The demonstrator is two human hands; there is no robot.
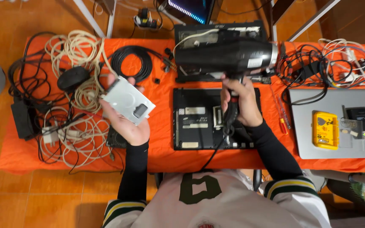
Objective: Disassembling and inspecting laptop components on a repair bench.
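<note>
left hand point(125, 120) is gripping silver hard drive point(128, 101), grip clamped | right hand point(241, 103) is clamping black hair dryer point(229, 55) by its handle | both are hovering over the tabletop point(161, 147) middle, above opened laptop base point(195, 120)

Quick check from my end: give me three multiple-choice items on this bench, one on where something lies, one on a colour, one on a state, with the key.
1. Where does the yellow case lie?
A. On the grey laptop
B. Among the white cables
C. On the floor

2. What colour is the cloth over the table?
A. Blue
B. Orange
C. Green

3. What is the right hand doing?
A. Resting flat on the cloth
B. Gripping the handle of the black blower
C. Holding a screwdriver

Key: 1 A, the case sits on the closed grey lid at right. 2 B, orange shows all around the gear. 3 B, the fingers wrap the handle, with the blower's body above the open black laptop, while the left hand holds a silver drive.
</note>
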